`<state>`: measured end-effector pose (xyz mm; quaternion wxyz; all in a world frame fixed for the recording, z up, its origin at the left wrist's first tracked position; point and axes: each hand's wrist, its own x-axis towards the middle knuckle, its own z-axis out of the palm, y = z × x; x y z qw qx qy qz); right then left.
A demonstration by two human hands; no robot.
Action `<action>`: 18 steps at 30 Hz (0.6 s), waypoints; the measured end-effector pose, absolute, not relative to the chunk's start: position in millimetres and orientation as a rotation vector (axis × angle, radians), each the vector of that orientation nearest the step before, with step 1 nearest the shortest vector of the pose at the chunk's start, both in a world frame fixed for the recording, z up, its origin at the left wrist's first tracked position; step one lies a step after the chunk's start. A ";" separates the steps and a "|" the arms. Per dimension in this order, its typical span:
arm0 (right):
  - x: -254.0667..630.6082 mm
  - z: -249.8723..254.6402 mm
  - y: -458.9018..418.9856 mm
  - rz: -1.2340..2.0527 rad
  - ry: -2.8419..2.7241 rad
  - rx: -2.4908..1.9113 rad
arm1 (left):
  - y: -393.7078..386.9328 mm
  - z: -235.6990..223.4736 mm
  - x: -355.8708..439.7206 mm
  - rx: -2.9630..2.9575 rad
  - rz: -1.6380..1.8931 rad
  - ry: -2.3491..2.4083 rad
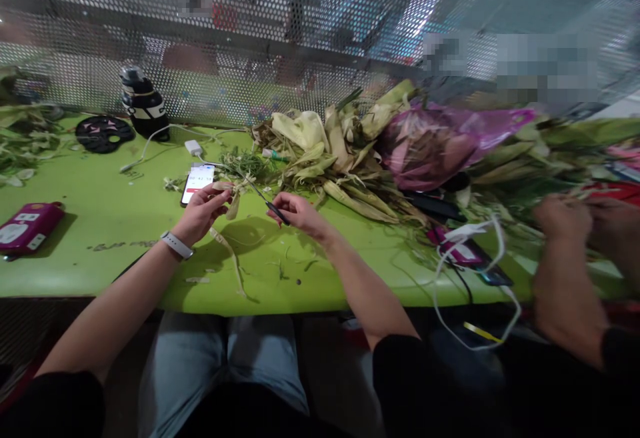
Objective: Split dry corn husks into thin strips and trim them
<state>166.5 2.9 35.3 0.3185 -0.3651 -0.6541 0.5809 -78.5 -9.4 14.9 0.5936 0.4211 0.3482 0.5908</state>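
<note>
My left hand (207,208), a pale band on its wrist, pinches a strip of corn husk (234,206) above the green table (125,225). My right hand (297,215) grips dark-handled scissors (275,211), their thin blades pointing up and left at the husk. Whether the blades touch it, I cannot tell. Behind my left hand lies a lit phone (193,181), partly covered by the fingers. Thin green sprigs (245,163) are heaped just beyond both hands. A long twisted husk strip (230,258) and small scraps lie on the table below them.
Dried corn husks (340,151) and a pink plastic bag (430,145) are piled behind on the right. A bottle (145,101), a black mask (105,133) and a magenta power bank (30,228) stand left. White cable (440,285) hangs over the edge near another person's hands (565,218).
</note>
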 end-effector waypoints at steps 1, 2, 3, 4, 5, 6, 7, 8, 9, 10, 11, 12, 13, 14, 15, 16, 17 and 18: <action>165.9 35.9 2.4 1.528 -1.710 -0.962 | -9.2 14.8 -78.6 0.979 1.375 0.810; 165.4 36.7 1.8 1.530 -1.701 -0.962 | -9.0 14.5 -78.7 0.979 1.378 0.809; 164.9 37.5 1.2 1.532 -1.695 -0.961 | -8.7 14.2 -78.8 0.982 1.381 0.808; 164.5 38.3 0.5 1.532 -1.692 -0.958 | -8.5 14.0 -78.9 0.986 1.385 0.808; 164.2 39.0 0.0 1.531 -1.695 -0.954 | -8.3 13.7 -79.0 0.992 1.390 0.810; 164.0 39.4 -0.5 1.530 -1.698 -0.950 | -8.1 13.5 -79.0 0.997 1.394 0.812; 163.8 39.5 -0.8 1.527 -1.700 -0.947 | -8.1 13.4 -79.0 1.001 1.396 0.813; 163.7 39.3 -1.0 1.525 -1.699 -0.945 | -8.1 13.3 -79.0 1.003 1.400 0.813; 163.5 38.8 -1.1 1.522 -1.695 -0.944 | -8.2 13.4 -78.9 1.005 1.402 0.812; 163.3 38.1 -1.1 1.518 -1.689 -0.946 | -8.4 13.6 -78.7 1.006 1.405 0.809; 163.1 37.3 -1.2 1.509 -1.682 -0.951 | -8.6 13.9 -78.6 1.006 1.408 0.807; 162.8 36.6 -1.2 1.496 -1.675 -0.959 | -8.8 14.3 -78.5 1.005 1.411 0.807; 162.4 36.0 -1.4 1.483 -1.672 -0.969 | -9.0 14.7 -78.3 1.004 1.414 0.810; 162.1 35.7 -1.7 1.474 -1.671 -0.978 | -9.1 15.0 -78.3 1.001 1.415 0.813; 161.7 35.6 -2.0 1.465 -1.672 -0.985 | -9.1 15.2 -78.3 0.998 1.415 0.816; 161.3 35.8 -2.4 1.458 -1.675 -0.989 | -9.0 15.2 -78.5 0.997 1.416 0.816; 161.0 36.3 -2.8 1.451 -1.677 -0.993 | -8.7 14.9 -78.8 0.997 1.417 0.814; 160.6 36.8 -3.2 1.443 -1.676 -0.996 | -8.2 14.3 -79.1 0.998 1.419 0.809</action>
